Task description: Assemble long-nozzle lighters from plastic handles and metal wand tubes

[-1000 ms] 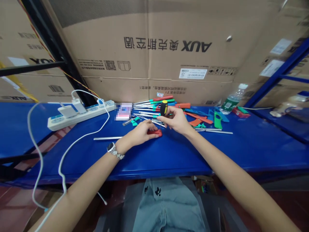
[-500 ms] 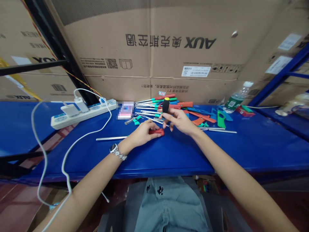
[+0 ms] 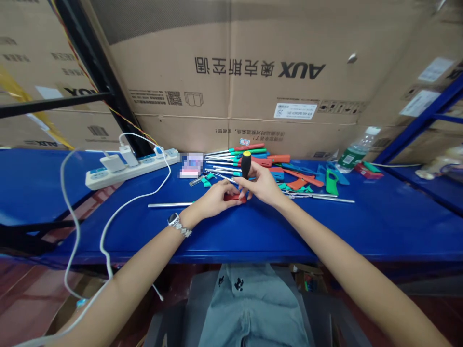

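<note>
Glossy blue tabletop (image 3: 289, 236), smooth-looking.

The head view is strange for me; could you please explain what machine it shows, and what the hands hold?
No machine: these are a person's two bare hands, seen by one camera worn on the head, looking forward and down. The left hand holds a red piece on the blue table. The right hand holds an upright black screwdriver with a yellow top; fingers hide its tip. Behind them lie metal rods with coloured handles. A white power strip lies left, and a bottle stands right.
</note>
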The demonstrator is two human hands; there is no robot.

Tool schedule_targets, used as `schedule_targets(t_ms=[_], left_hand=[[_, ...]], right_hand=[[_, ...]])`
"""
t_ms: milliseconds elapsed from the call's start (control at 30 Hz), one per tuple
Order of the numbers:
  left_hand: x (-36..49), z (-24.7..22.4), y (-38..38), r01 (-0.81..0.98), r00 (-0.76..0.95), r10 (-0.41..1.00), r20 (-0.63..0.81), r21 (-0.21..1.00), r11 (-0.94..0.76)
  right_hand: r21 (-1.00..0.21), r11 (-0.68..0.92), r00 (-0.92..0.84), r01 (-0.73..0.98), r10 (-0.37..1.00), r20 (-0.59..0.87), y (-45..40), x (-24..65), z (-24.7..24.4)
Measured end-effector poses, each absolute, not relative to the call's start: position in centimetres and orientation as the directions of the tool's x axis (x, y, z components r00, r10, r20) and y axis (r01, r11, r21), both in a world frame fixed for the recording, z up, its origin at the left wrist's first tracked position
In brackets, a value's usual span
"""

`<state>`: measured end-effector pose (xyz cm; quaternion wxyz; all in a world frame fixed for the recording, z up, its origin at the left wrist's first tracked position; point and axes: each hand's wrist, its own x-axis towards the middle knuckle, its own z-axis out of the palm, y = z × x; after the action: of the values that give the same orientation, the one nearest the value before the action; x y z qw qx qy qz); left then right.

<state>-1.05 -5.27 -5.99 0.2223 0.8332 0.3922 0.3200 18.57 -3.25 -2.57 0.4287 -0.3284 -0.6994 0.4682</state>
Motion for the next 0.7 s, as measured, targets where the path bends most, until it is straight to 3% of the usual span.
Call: schedule_targets(t_ms=[133,367,533,700], left_hand=[[-1.1,-5.8,-5.4,0.518,0.468,0.816,0.338,0.644,-0.564],[-1.1,-5.8,-5.5,0.525,0.472,0.818,0.329,0.64,-0.561],[-1.1,-5.8,-5.5,0.518,0.484,0.81,0.332,0.637,-0.571],[-1.1,-6.1,-5.5,0.529,0.484,0.801,0.353,0.611,-0.589]], right_hand=[[-0.949,0.315,-0.316,0.02,0.902,0.293,-3.3,18.1,-3.5],[-0.935,0.355,-0.472,-0.021,0.821,0.322,-3.4,19.2,-3.3],[-0.895,0.434,-0.301,0.1,0.871,0.388,-3.3,18.2,-3.5],[-0.905,0.4,-0.136,0.146,0.914,0.382,-3.4,18.1,-2.7]])
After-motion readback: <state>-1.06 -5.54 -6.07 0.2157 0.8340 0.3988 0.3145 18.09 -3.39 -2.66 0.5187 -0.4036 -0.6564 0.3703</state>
